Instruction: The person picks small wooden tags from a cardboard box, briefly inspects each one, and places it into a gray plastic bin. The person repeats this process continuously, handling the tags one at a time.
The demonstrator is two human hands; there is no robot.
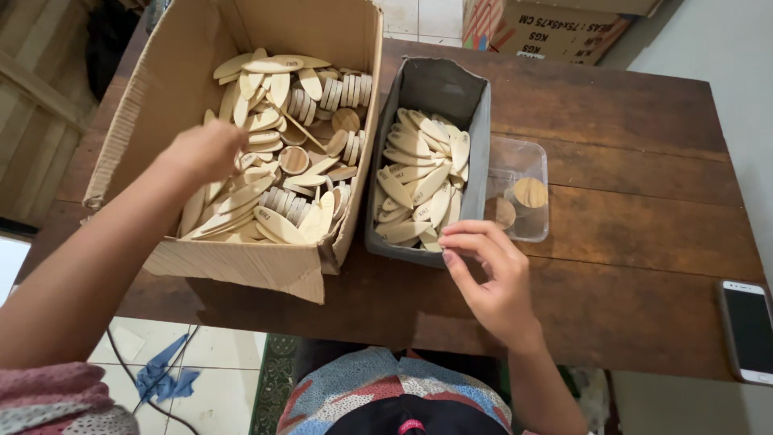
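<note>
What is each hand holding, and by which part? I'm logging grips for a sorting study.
The left hand reaches among the wooden pieces in the cardboard box; its grip is hidden. The right hand holds nothing, fingertips at the grey bin's near edge.

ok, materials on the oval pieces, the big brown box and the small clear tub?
Pale oval pieces: apparently unfinished light wood, matte, faint grain. Big brown box: corrugated cardboard, torn, creased edges. Small clear rectangular tub: likely plastic, see-through, glossy rim, holding round wooden discs.

Clear plastic tub [520, 161] with round wooden discs [530, 192], phone [748, 329] at table [628, 242] edge
</note>
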